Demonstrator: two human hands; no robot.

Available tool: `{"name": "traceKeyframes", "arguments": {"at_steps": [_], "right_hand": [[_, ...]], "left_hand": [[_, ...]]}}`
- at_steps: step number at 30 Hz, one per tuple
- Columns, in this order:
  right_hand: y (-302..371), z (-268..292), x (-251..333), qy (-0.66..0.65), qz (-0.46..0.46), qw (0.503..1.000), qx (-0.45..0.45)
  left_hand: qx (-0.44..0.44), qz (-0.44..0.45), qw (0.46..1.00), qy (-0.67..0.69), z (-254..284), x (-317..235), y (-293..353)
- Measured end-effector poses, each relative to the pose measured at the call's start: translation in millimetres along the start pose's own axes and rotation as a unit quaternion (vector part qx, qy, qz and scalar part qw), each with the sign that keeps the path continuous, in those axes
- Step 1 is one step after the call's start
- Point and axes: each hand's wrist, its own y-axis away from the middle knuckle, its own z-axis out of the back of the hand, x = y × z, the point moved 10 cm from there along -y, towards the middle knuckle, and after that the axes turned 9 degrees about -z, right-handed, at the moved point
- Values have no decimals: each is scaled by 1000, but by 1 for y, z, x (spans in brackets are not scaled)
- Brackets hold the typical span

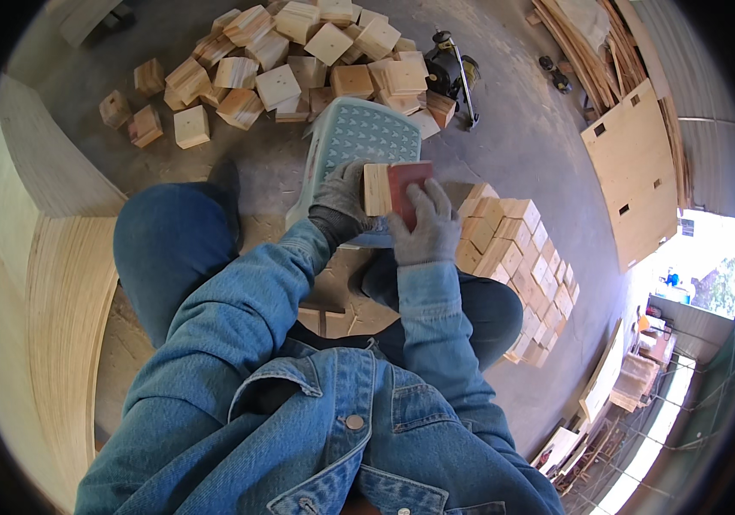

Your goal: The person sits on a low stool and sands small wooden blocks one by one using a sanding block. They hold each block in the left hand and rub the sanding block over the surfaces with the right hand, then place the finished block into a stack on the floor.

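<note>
My left hand (pixel 343 190), in a grey work glove, grips a small pale wooden block (pixel 376 190) by its left side. Against the block's right face lies a flat reddish-brown piece of sandpaper (pixel 406 178). My right hand (pixel 426 227), also gloved, has its fingers closed on that piece and presses it to the wood. Both hands are above a light teal plastic stool (pixel 367 129) standing between my knees. The lower face of the block and the tips of my left fingers are hidden.
Beyond the stool lies a loose heap of wooden blocks (pixel 277 86). A neat stack of blocks (pixel 526 257) stands by my right knee. A black tool with a metal bar (pixel 462 77) sits by the heap. Curved plywood panels (pixel 67 292) rise at left; plywood sheets (pixel 633 172) lean at right.
</note>
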Motion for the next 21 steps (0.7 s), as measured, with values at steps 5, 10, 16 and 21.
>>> {"name": "traceKeyframes", "arguments": {"at_steps": [5, 10, 16, 21], "right_hand": [[50, 17, 6, 13, 30, 999, -2], [49, 18, 4, -20, 54, 998, -23], [-1, 4, 6, -16, 32, 999, -34], [-68, -15, 4, 24, -28, 999, -3]], "left_hand": [[6, 9, 1000, 10, 4, -8, -2], [18, 51, 998, 24, 14, -15, -3], [38, 64, 996, 41, 8, -9, -1], [-1, 43, 999, 20, -1, -2, -4]]}}
